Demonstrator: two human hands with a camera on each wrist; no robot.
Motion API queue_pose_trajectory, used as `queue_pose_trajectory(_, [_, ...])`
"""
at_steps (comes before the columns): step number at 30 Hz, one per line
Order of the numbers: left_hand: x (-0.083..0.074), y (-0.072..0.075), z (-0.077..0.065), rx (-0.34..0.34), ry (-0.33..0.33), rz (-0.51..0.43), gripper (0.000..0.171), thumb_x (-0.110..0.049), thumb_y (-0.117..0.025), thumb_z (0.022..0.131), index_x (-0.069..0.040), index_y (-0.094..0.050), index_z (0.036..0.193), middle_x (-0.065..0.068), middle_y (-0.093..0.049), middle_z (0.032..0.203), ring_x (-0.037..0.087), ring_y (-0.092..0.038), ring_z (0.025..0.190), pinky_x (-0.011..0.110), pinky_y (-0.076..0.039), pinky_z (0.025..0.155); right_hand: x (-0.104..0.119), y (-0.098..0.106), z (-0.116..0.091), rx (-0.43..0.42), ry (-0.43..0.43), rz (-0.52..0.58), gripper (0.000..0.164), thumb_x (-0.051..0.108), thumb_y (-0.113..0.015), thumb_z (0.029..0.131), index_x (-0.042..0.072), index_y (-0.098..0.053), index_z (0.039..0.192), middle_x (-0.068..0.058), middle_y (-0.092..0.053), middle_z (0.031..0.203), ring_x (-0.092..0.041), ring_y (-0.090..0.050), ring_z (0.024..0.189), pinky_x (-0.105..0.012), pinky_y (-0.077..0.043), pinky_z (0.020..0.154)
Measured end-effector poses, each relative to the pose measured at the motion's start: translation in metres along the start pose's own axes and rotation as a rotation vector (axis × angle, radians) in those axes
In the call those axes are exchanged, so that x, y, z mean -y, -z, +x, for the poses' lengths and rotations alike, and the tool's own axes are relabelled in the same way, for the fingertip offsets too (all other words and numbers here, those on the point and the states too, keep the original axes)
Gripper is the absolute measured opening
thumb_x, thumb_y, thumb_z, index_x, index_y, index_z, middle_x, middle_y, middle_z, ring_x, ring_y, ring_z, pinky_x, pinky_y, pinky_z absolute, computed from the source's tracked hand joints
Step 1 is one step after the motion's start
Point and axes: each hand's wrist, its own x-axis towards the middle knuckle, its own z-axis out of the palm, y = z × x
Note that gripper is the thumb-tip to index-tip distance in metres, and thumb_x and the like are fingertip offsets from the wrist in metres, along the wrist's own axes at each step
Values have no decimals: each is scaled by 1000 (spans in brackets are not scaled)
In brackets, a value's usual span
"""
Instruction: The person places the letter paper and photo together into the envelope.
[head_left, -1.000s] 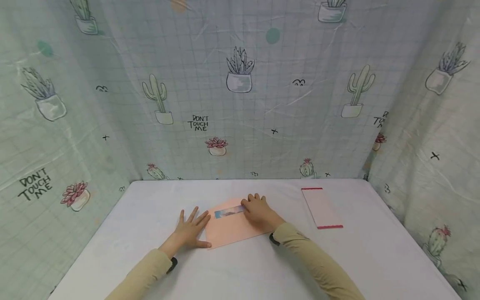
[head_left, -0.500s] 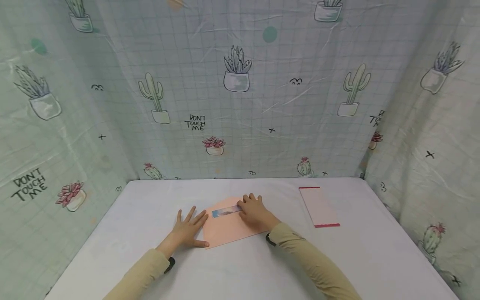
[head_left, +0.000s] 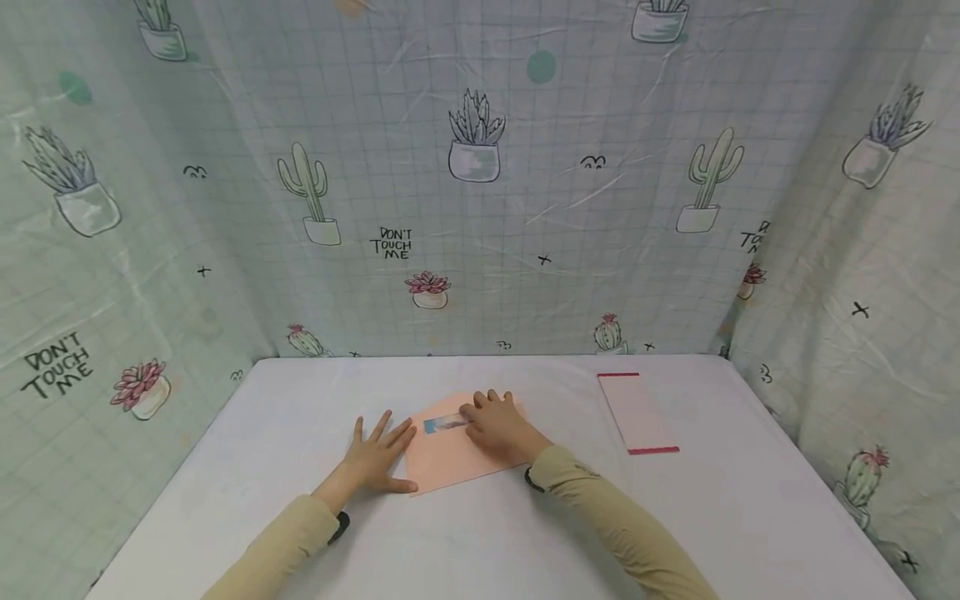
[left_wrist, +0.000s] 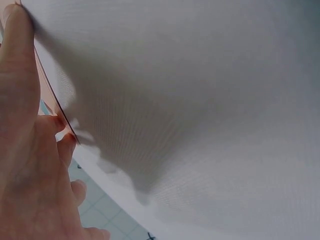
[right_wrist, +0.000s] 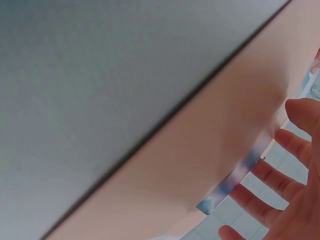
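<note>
Curtain [head_left: 420, 150]: cactus-print, hung behind wht. table [head_left: 450, 542].
Peach paper [head_left: 442, 462]: laid mid-table, w/ blue strip [head_left: 443, 423].
L. hand [head_left: 372, 461]: spread wide, paper edge touched.
R. hand [head_left: 501, 427]: fingers apart, slightly bent; strip touched.

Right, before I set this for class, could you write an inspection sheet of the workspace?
Surface: white tabletop
Job's things: peach paper with a blue-patterned strip near its far edge
Clutter: pink rectangle with red ends, lying apart at right
Grips: left grip, fingers spread, rests at the paper's left edge; right grip touches the strip, partly covering it
Cables: nothing seen
Surroundings: cactus-print curtain behind and on both sides
</note>
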Motion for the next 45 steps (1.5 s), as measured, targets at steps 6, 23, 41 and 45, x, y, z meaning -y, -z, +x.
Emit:
queue_pose_trajectory(6, [-1, -1, 0, 4, 3, -10, 92, -64, -58, 70, -8, -32, 138, 7, -27, 147, 40, -16, 135, 70, -10, 98, 4, -3, 0, 2, 9, -43, 33, 37, -43, 92, 27, -49, 123, -2, -48, 102, -21, -43, 90, -47, -36, 83])
queue_pose_trajectory(23, [-2, 0, 1, 14, 21, 12, 93, -65, -58, 69, -9, -32, 138, 6, -29, 146, 39, -17, 135, 69, -10, 99, 6, -2, -12, -37, 78, -45, 29, 37, -44, 92, 21, -49, 116, -4, -50, 106, -26, -47, 99, -50, -37, 85])
queue_pose_trajectory(41, [-1, -1, 1, 9, 24, 9, 93, -66, -57, 68, -11, -32, 139, 5, -29, 146, 39, -17, 135, 69, -11, 99, 11, 0, -16, 16, 79, -67, 38, 42, -41, 92, 28, -46, 127, 2, -50, 110, -20, -46, 97, -48, -38, 86])
queue_pose_trajectory(45, [-1, 0, 0, -1, 20, 1, 93, -65, -58, 69, -10, -32, 139, 6, -28, 147, 39, -17, 135, 69, -11, 99, 11, -1, -17, 16, 74, -63, 41, 42, -41, 92, 27, -44, 130, 2, -51, 113, -18, -47, 97, -43, -37, 83])
